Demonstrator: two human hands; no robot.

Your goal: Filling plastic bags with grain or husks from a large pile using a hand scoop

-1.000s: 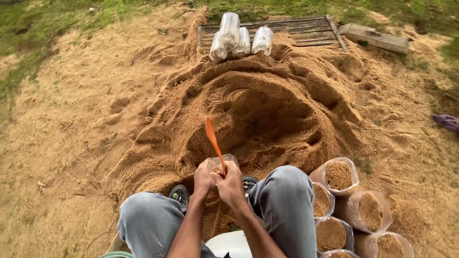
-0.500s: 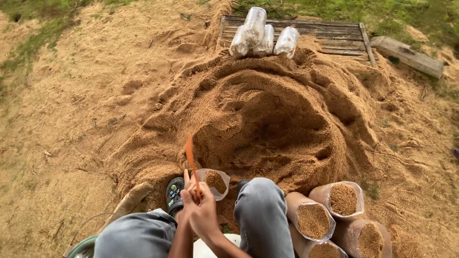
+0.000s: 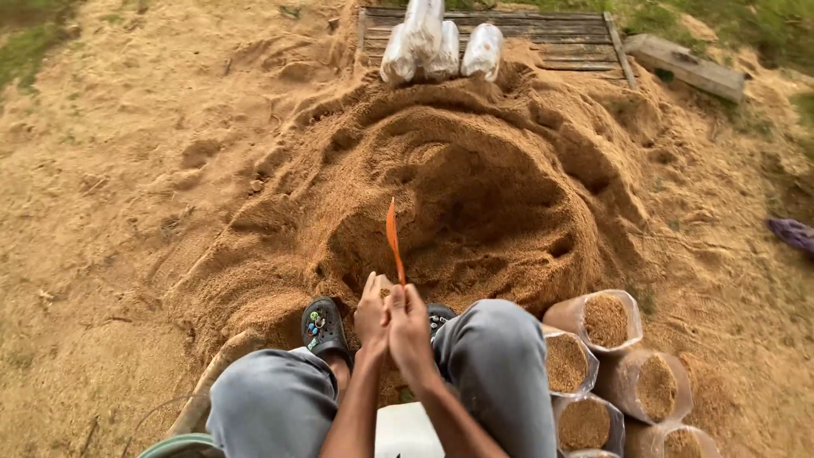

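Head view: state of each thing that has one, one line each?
Left hand: closed on the bag, pressed against right hand.
Right hand: pinching the orange strip.
Orange strip: upright, held at its lower end.
Bags at right: open, filled with sawdust.
Bags on pallet: filled, lying down.
Sawdust pile: hollowed in front.

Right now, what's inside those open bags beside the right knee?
The open bags are filled nearly to the rim with brown sawdust. Only the top surface shows; anything deeper is covered, and the lowest bags are cut off by the picture's edge.

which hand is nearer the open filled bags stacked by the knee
Right. The right hand is on the side of the clear sawdust-filled plastic bags; the left hand, pressed against it, sits just farther away.
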